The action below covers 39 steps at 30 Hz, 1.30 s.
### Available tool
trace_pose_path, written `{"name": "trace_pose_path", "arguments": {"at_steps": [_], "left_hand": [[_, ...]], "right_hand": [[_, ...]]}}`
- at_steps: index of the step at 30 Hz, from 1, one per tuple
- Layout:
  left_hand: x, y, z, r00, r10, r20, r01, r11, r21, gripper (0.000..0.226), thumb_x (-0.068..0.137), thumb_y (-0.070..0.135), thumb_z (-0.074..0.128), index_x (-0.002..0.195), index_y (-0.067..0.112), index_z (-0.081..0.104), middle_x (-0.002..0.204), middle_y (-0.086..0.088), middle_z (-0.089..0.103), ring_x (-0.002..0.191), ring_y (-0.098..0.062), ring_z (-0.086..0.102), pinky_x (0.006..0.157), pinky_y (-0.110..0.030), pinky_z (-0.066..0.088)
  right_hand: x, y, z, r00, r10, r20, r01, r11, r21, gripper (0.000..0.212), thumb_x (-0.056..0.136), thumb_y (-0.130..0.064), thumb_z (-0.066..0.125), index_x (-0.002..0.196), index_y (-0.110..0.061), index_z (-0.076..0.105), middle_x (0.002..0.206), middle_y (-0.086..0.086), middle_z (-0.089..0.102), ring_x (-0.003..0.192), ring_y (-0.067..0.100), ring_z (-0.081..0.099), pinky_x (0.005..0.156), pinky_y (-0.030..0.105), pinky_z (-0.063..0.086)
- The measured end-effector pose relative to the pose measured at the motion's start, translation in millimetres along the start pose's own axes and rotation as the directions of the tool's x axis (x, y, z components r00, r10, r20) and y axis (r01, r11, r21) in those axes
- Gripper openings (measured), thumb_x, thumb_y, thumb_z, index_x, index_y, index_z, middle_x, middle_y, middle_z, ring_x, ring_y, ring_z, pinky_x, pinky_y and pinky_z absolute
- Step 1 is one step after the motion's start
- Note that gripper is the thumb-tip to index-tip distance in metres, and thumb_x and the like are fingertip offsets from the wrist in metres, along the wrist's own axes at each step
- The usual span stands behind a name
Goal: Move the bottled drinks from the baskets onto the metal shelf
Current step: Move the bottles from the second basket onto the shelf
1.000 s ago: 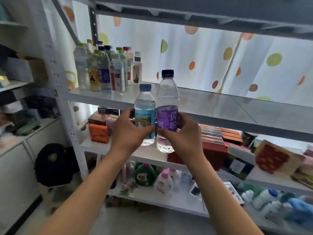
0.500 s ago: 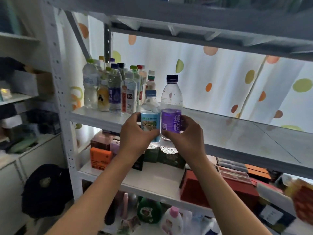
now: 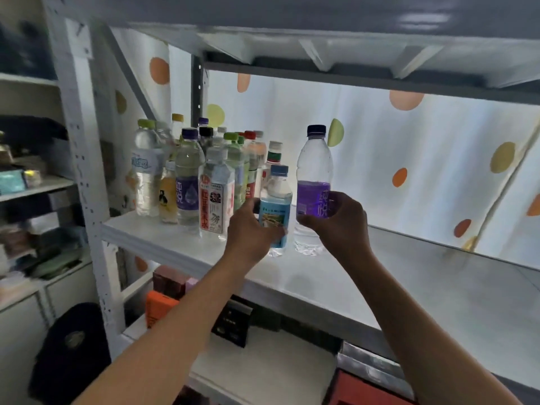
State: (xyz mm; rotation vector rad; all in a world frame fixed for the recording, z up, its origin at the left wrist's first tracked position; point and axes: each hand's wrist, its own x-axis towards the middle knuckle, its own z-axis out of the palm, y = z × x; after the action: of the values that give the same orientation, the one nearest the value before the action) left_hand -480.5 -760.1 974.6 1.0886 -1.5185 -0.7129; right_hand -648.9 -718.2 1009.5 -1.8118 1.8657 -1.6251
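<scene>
My left hand (image 3: 251, 229) grips a short water bottle with a blue label and light blue cap (image 3: 277, 206). My right hand (image 3: 339, 220) grips a taller clear bottle with a purple label and dark cap (image 3: 314, 176). Both bottles stand upright, bases at or just above the white metal shelf (image 3: 423, 287), side by side. They are right of a cluster of several bottled drinks (image 3: 198, 176) standing at the shelf's left end. No basket is in view.
The shelf stretches bare to the right of the two bottles. Another shelf board (image 3: 321, 30) hangs close overhead. A white upright post (image 3: 84, 171) bounds the left side. Boxes (image 3: 159, 308) sit on the lower shelf. A spotted curtain (image 3: 409, 159) hangs behind.
Both hands have carried the two bottles up from below shelf level and forward over the shelf, ending beside the bottle cluster. The grips are unchanged.
</scene>
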Motion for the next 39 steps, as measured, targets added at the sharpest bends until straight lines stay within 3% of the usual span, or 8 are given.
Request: {"name": "trace_pose_path", "arguments": {"at_steps": [3, 9, 13, 21, 24, 30, 34, 39], "left_hand": [[39, -12, 25, 0.999, -0.043, -0.031, 0.043, 0.999, 0.006, 0.057, 0.067, 0.015, 0.088, 0.112, 0.020, 0.052, 0.102, 0.009, 0.060, 0.095, -0.015, 0.062, 0.079, -0.026, 0.052], [97, -38, 77, 0.982, -0.103, -0.160, 0.117, 0.990, 0.082, 0.065, 0.069, 0.013, 0.087, 0.111, 0.022, 0.039, 0.113, 0.006, 0.056, 0.108, -0.014, 0.056, 0.085, -0.022, 0.039], [125, -55, 95, 0.972, -0.102, -0.210, 0.137, 0.977, 0.162, 0.067, 0.071, 0.017, 0.086, 0.119, 0.019, 0.039, 0.125, -0.001, 0.056, 0.120, -0.022, 0.055, 0.098, -0.031, 0.044], [143, -71, 91, 0.970, 0.013, -0.241, 0.082, 0.921, 0.380, 0.069, 0.076, 0.025, 0.082, 0.133, 0.015, 0.044, 0.132, -0.004, 0.056, 0.126, -0.026, 0.052, 0.104, -0.036, 0.041], [142, -73, 89, 0.958, 0.027, -0.287, 0.113, 0.880, 0.461, 0.070, 0.080, 0.030, 0.078, 0.138, 0.012, 0.044, 0.132, -0.006, 0.052, 0.128, -0.025, 0.049, 0.108, -0.035, 0.040], [134, -76, 89, 0.955, 0.114, -0.273, 0.066, 0.818, 0.572, 0.065, 0.089, 0.030, 0.068, 0.143, 0.006, 0.040, 0.138, -0.011, 0.053, 0.125, -0.026, 0.053, 0.102, -0.035, 0.045], [136, -75, 87, 0.959, 0.132, -0.250, 0.074, 0.736, 0.673, 0.039, 0.092, 0.034, 0.064, 0.117, 0.005, 0.058, 0.115, -0.013, 0.067, 0.104, -0.027, 0.065, 0.085, -0.036, 0.055], [133, -77, 84, 0.970, 0.141, -0.197, 0.056, 0.658, 0.751, 0.028, 0.091, 0.029, 0.066, 0.101, 0.002, 0.068, 0.096, -0.015, 0.073, 0.087, -0.028, 0.071, 0.069, -0.034, 0.055]], "right_hand": [[34, 17, 2, 1.000, -0.029, 0.008, 0.029, 0.999, -0.017, 0.053, 0.063, -0.037, 0.090, 0.108, -0.022, 0.068, 0.089, -0.009, 0.071, 0.077, 0.002, 0.065, 0.057, 0.008, 0.038], [80, 43, 16, 0.998, -0.057, 0.012, 0.057, 0.998, -0.033, 0.052, 0.062, -0.037, 0.089, 0.107, -0.020, 0.069, 0.089, -0.006, 0.071, 0.075, 0.006, 0.064, 0.059, 0.015, 0.040], [96, 56, 26, 0.997, -0.064, 0.041, 0.066, 0.997, -0.034, 0.051, 0.062, -0.037, 0.088, 0.107, -0.019, 0.069, 0.085, -0.008, 0.068, 0.073, 0.006, 0.062, 0.059, 0.015, 0.039], [117, 58, 45, 0.992, -0.106, 0.066, 0.109, 0.993, -0.040, 0.047, 0.065, -0.034, 0.087, 0.105, -0.019, 0.069, 0.090, -0.004, 0.073, 0.078, 0.016, 0.066, 0.069, 0.028, 0.051], [127, 53, 51, 0.994, -0.091, 0.067, 0.092, 0.996, -0.012, 0.051, 0.065, -0.036, 0.087, 0.109, -0.018, 0.068, 0.093, -0.003, 0.073, 0.080, 0.015, 0.066, 0.069, 0.025, 0.050], [128, 53, 61, 0.997, -0.059, 0.040, 0.058, 0.998, 0.031, 0.046, 0.065, -0.034, 0.086, 0.105, -0.019, 0.070, 0.090, -0.005, 0.073, 0.077, 0.012, 0.066, 0.060, 0.016, 0.042], [129, 51, 59, 0.993, -0.108, 0.040, 0.109, 0.994, -0.024, 0.048, 0.066, -0.037, 0.085, 0.108, -0.020, 0.068, 0.090, -0.008, 0.071, 0.078, 0.013, 0.064, 0.062, 0.017, 0.042], [130, 52, 62, 0.996, -0.080, 0.036, 0.081, 0.997, -0.010, 0.048, 0.065, -0.035, 0.087, 0.106, -0.018, 0.069, 0.090, -0.004, 0.073, 0.078, 0.014, 0.066, 0.068, 0.026, 0.050]]}}
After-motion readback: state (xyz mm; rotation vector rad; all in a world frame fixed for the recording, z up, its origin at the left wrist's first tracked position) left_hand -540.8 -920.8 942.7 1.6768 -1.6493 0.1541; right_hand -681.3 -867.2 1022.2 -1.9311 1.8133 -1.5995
